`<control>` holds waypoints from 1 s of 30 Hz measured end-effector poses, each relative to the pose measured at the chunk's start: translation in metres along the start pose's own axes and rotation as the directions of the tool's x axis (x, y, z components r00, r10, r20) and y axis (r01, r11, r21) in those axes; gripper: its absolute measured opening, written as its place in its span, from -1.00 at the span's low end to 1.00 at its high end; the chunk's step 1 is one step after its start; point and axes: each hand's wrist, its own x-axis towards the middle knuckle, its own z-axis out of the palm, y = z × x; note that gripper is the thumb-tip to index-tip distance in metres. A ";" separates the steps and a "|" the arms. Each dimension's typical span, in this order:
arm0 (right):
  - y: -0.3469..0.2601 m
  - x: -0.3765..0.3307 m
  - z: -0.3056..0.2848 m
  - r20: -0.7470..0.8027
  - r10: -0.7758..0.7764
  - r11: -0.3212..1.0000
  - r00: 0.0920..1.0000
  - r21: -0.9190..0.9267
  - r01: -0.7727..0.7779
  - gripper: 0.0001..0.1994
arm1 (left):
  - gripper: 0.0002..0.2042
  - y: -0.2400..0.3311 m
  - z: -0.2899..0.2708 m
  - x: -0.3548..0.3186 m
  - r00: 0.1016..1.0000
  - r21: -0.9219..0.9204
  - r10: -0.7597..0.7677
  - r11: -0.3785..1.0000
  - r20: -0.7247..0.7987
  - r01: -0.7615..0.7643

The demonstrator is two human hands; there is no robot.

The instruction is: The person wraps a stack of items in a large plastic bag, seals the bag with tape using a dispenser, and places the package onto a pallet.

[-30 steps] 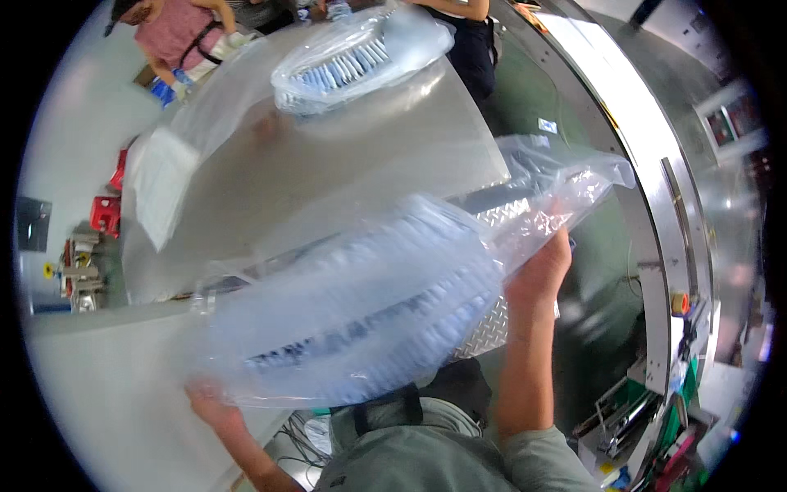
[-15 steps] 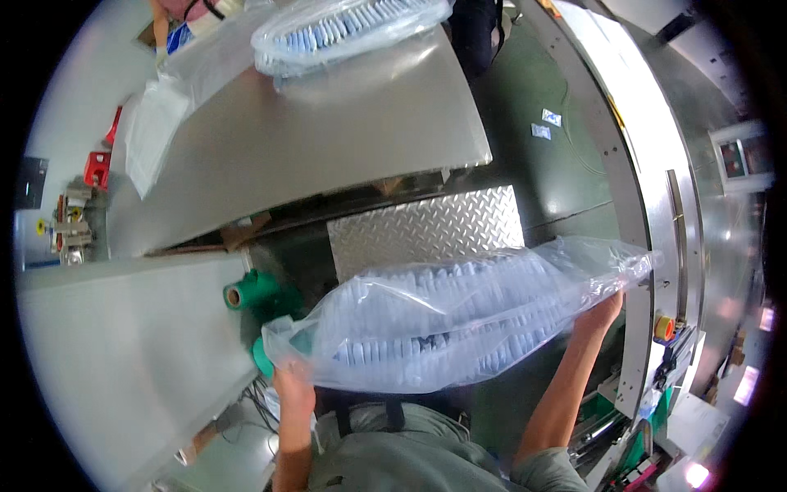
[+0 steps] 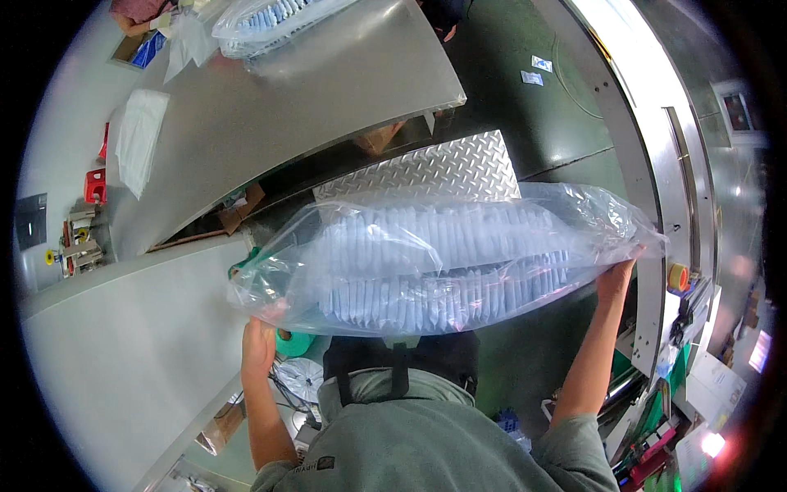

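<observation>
A large clear plastic bag [image 3: 426, 258] stretches across in front of me, filled with rows of small pale-blue packets [image 3: 402, 303] standing on edge. My left hand [image 3: 260, 344] is closed on the bag's left end, its fingertips partly behind the film. At the opposite end, my right hand [image 3: 616, 280] grips the gathered plastic. The bag hangs level between both hands, above the floor and in front of a diamond-plate metal step [image 3: 443, 168].
A metal table [image 3: 344, 98] lies ahead, bearing another filled bag [image 3: 275, 20] and a flat white plastic sheet [image 3: 141, 139]. A white panel [image 3: 139, 344] stands at left, machine framing [image 3: 648, 164] at right. Beyond the table a person's arm [image 3: 131, 25] shows. Two small packets [image 3: 537, 70] lie on the floor.
The bag and both my hands have risen in the picture, and my left hand has moved left. The bag is spread wider. The person across the table has shifted left in view.
</observation>
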 end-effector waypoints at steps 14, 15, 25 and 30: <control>-0.035 -0.004 0.015 0.106 -0.366 0.758 0.924 -0.542 0.363 -0.87 | -0.89 0.039 0.052 0.052 0.912 0.457 0.190 0.817 0.364 -0.352; -0.040 0.002 0.004 0.067 -0.317 0.798 0.946 -0.519 0.305 -0.88 | -0.91 0.042 0.046 0.055 0.926 0.406 0.195 0.855 0.323 -0.322; 0.008 0.073 -0.003 0.023 -0.271 0.730 0.962 -0.646 0.222 -0.67 | -0.71 0.027 0.059 0.104 0.961 0.194 0.275 0.945 -0.037 -0.263; 0.055 0.124 0.007 -0.057 -0.161 0.737 0.985 -0.671 0.082 -0.62 | -0.69 0.006 0.025 0.168 0.979 0.220 0.196 0.959 -0.058 -0.179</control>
